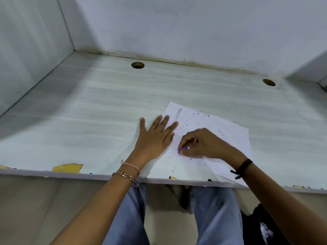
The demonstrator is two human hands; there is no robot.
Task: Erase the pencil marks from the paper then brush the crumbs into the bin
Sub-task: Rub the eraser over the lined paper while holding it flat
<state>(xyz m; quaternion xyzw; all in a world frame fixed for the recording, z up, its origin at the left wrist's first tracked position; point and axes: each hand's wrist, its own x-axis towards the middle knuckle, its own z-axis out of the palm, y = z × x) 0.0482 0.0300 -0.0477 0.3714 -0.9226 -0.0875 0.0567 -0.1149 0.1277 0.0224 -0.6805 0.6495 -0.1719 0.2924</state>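
A white sheet of paper [221, 128] lies tilted on the pale desk [88, 106], its near corner reaching over the front edge. Faint pencil marks [178, 113] show near its far left corner. Dark eraser crumbs [198, 119] are scattered over the sheet and on the desk in front of it. My left hand [154, 138] lies flat with fingers spread, pressing on the paper's left edge. My right hand [203, 145] pinches a small purple eraser [181, 150] against the paper's near left part. No bin is in view.
Two round cable holes [137, 65] [269, 82] sit near the desk's back edge. Partition walls close in the left, back and right sides. Yellow chipped patches [68, 167] mark the front edge. A dark bag [265, 225] lies on the floor at the lower right, beside my legs.
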